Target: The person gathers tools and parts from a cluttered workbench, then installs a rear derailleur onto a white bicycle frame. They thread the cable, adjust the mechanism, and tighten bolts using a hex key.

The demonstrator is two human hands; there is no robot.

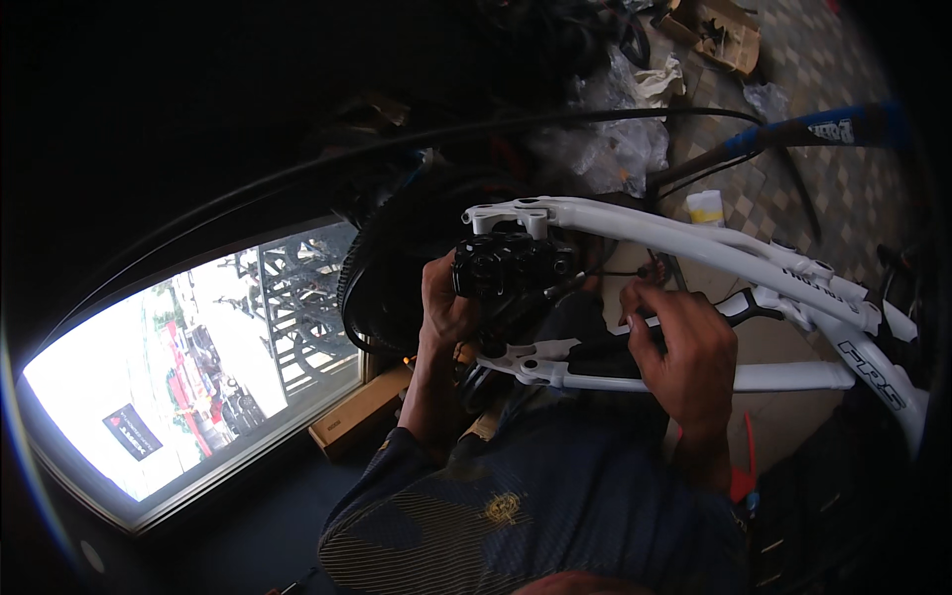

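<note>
A white bicycle frame lies across the view, its rear ends toward the left. My left hand is wrapped round the near side of a glossy black mechanical part just below the upper rear end; its exact kind is unclear. My right hand hovers over the middle of the frame, between its upper and lower tubes. Its thumb and forefinger are bent together, and whatever they may hold is too small to make out. A thin dark cable runs between the black part and the right fingertips.
A black tyre stands behind my left hand, with a cardboard box below it. A bright window is at left. Clear plastic wrapping, an open carton and a blue bicycle tube lie beyond. A red-handled tool is near my right forearm.
</note>
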